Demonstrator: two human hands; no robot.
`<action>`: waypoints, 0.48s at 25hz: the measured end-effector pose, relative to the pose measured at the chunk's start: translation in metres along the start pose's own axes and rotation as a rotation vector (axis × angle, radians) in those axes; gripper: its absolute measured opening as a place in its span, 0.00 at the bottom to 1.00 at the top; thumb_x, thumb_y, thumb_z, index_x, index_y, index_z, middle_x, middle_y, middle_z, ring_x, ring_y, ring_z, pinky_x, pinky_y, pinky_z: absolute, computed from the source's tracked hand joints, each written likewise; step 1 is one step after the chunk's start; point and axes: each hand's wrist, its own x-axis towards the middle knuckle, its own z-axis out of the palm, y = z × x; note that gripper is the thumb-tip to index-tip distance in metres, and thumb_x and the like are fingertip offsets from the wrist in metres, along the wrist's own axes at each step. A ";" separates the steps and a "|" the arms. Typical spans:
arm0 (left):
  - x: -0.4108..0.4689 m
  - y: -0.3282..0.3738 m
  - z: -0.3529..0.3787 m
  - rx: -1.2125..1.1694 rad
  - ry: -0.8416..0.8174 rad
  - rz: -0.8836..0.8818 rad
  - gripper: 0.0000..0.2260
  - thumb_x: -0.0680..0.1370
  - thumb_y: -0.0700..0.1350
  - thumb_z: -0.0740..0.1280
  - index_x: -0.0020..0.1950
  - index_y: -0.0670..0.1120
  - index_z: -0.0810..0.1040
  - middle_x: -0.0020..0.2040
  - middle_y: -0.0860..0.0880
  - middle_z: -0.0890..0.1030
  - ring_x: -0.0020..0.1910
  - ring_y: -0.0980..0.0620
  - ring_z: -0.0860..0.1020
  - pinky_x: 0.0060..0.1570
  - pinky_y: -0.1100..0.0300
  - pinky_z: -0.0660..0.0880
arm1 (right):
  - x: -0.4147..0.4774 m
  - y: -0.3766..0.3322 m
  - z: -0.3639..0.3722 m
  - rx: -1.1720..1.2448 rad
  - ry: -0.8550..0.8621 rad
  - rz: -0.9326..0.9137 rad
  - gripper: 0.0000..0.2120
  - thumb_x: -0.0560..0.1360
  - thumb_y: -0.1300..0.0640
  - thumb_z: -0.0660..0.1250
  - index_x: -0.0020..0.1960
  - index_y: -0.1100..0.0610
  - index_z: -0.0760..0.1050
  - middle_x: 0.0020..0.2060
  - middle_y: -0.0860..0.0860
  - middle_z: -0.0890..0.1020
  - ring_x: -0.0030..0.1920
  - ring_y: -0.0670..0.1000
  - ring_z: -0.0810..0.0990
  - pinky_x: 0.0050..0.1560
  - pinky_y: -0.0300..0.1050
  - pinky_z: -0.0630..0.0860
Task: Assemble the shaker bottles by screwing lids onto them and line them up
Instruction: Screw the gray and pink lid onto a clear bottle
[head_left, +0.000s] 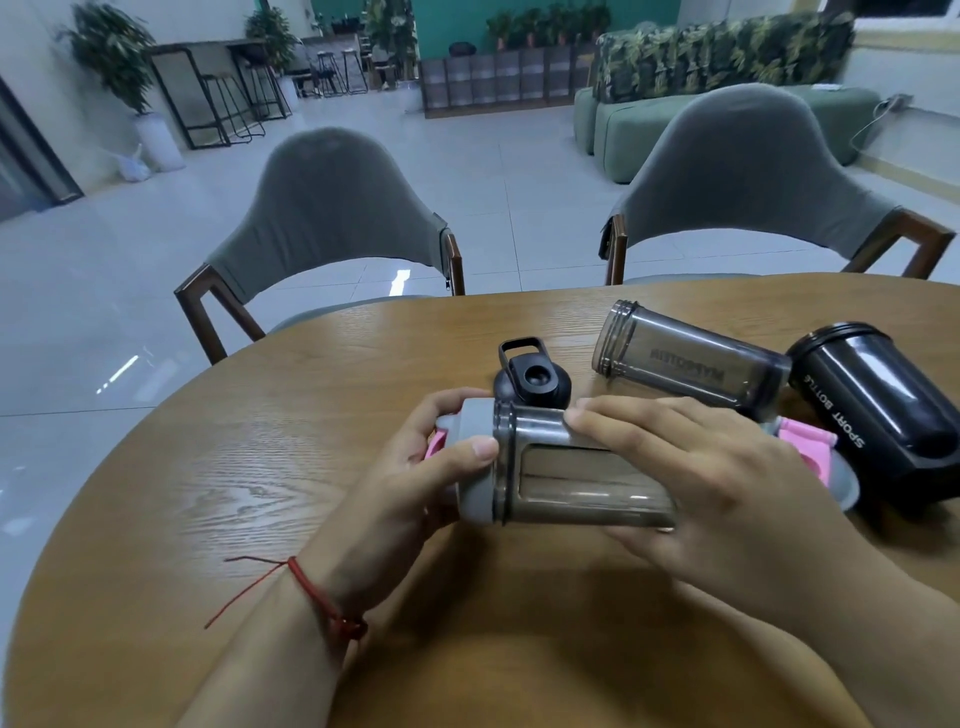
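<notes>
I hold a smoky transparent shaker bottle (571, 475) sideways above the table, its mouth pointing left. My left hand (415, 483) grips the grey lid with a pink flap (475, 457) sitting on that mouth. My right hand (717, 478) wraps around the bottle's body. A black lid with a carry loop (532, 376) rests on the table just behind the bottle. Another smoky bottle without a lid (685, 358) lies on its side at the right. A black bottle marked SPORT BOTTLE (878, 410) lies beside it. A second grey and pink lid (815, 457) shows behind my right hand, partly hidden.
The round wooden table (260, 493) curves away at left and far edges. Two grey chairs (332, 218) (748, 171) stand at the far side. A red string bracelet (311, 592) circles my left wrist.
</notes>
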 end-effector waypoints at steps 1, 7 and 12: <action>0.000 0.000 0.001 -0.010 0.005 -0.017 0.21 0.76 0.49 0.74 0.70 0.54 0.81 0.57 0.50 0.89 0.51 0.49 0.88 0.45 0.55 0.84 | -0.001 0.001 0.002 -0.017 0.007 -0.015 0.47 0.64 0.46 0.87 0.80 0.46 0.74 0.73 0.43 0.81 0.65 0.56 0.84 0.56 0.59 0.82; 0.000 0.003 0.000 -0.017 -0.012 -0.061 0.28 0.70 0.57 0.75 0.69 0.51 0.82 0.55 0.47 0.88 0.49 0.48 0.86 0.46 0.52 0.81 | -0.003 0.004 0.006 -0.042 0.043 -0.061 0.48 0.63 0.48 0.88 0.80 0.47 0.75 0.75 0.44 0.80 0.66 0.58 0.84 0.61 0.59 0.79; -0.001 0.002 0.003 -0.019 0.010 -0.057 0.25 0.75 0.51 0.75 0.71 0.48 0.79 0.56 0.47 0.88 0.50 0.48 0.86 0.45 0.53 0.83 | -0.003 0.004 0.009 0.008 0.056 -0.045 0.47 0.63 0.48 0.88 0.79 0.46 0.75 0.73 0.43 0.81 0.65 0.56 0.84 0.57 0.59 0.82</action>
